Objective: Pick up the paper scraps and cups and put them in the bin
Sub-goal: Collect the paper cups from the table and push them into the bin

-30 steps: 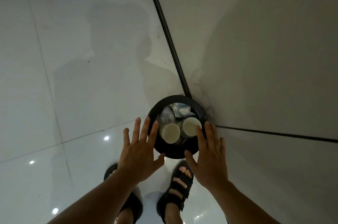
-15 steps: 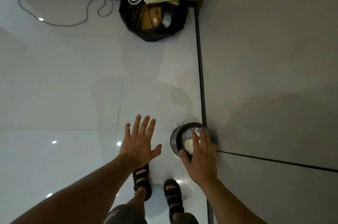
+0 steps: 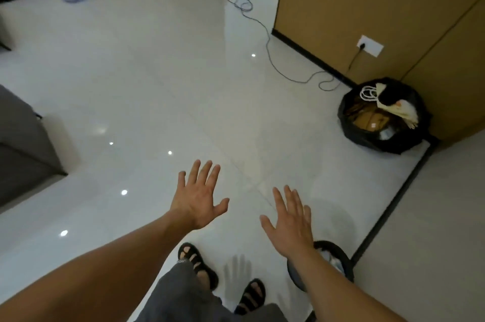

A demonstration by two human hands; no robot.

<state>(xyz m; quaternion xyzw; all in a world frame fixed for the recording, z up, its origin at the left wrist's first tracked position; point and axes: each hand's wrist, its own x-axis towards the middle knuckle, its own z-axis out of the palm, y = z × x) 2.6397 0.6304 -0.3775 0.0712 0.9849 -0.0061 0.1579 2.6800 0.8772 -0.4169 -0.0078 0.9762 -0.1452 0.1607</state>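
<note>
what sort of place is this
Probably an office-like indoor room: glossy tiled floor, a wall socket with a cable trailing from it, and a full black rubbish bag in the corner.

Left grip (image 3: pixel 199 198) and right grip (image 3: pixel 291 227) hover over the white floor (image 3: pixel 157 85), fingers straight and spread; black bin (image 3: pixel 338 249) stands under the right forearm, beside the wall, paper inside; black sack (image 3: pixel 372 144) stands in the corner, well apart.

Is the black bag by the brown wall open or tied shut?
Open. The black bag has its mouth spread wide, and brown cardboard and a white paper bag show inside it.
</note>
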